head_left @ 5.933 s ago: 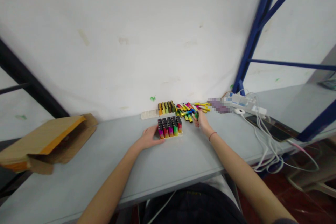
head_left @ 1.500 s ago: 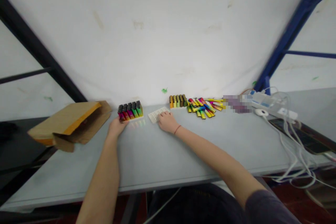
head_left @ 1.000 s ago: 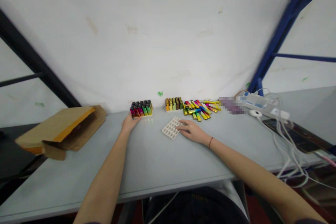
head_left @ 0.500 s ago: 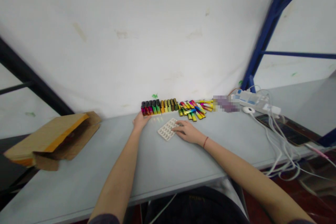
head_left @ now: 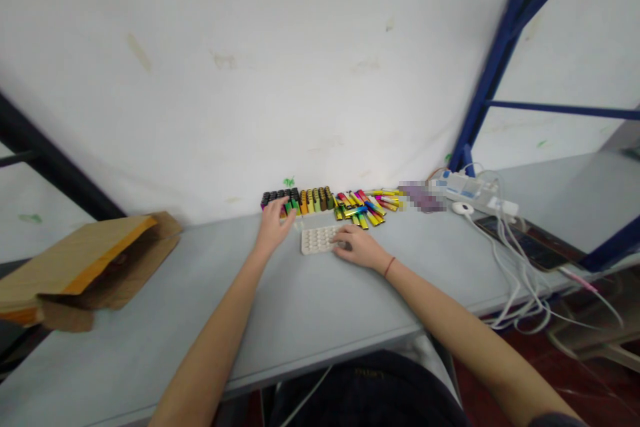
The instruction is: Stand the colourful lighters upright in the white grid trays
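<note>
My left hand (head_left: 273, 227) reaches to the far edge of the grey table (head_left: 320, 307), its fingers curled over a row of upright lighters (head_left: 295, 201) with dark tops and bright bodies. Whether it grips one is hidden. My right hand (head_left: 358, 247) lies across the right side of a white dimpled plastic tray (head_left: 316, 240), fingers on it. Beyond that hand, several loose metallic lighters (head_left: 360, 208) lie crossed in a heap. A second upright row of yellow and brown lighters (head_left: 315, 199) adjoins the first.
A brown paper envelope (head_left: 95, 267) lies open at the table's left end. On the right are a white power strip (head_left: 465, 187), a phone (head_left: 525, 240) and tangled white cables (head_left: 510, 273). A pixelated patch (head_left: 423, 198) sits by the wall. Blue steel uprights (head_left: 480, 107) stand at the back right.
My left hand has moved forward from beside the dark-topped lighters and now covers part of them. The white tray has turned slightly under my right hand. The whole view has shifted a little left.
</note>
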`<state>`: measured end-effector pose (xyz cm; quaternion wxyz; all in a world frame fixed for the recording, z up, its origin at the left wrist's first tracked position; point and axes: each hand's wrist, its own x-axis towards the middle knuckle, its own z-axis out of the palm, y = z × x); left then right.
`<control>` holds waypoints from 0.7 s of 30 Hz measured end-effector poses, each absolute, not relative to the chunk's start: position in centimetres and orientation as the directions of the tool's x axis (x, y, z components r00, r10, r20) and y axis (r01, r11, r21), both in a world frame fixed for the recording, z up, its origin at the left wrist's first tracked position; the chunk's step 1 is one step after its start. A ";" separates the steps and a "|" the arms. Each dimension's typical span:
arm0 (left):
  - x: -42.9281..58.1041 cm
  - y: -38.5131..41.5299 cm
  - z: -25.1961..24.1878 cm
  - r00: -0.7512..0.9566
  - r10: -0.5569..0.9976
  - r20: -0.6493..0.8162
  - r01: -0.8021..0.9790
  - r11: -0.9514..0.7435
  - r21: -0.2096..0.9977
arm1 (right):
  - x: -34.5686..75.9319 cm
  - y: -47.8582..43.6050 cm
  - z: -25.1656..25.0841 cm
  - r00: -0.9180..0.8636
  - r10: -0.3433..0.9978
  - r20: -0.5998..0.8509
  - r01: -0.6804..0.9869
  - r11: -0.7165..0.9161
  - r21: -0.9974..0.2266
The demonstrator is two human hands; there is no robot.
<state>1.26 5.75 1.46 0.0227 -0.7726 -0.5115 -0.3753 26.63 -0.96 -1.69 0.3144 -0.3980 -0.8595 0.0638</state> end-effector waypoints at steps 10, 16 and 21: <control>2.4 2.4 -1.2 0.610 0.784 0.121 0.687 -0.598 0.413 | 34.7 2.8 -0.7 0.174 0.794 0.583 0.867 0.157 -0.472; 1.9 2.6 -1.7 0.582 0.802 0.134 0.694 -0.576 0.432 | 39.0 5.0 -3.2 0.183 0.893 0.411 0.930 -0.023 -0.366; 2.2 2.3 -1.9 0.567 0.805 0.173 0.697 -0.581 0.419 | 39.1 5.1 -3.3 0.196 0.908 0.370 0.943 -0.071 -0.324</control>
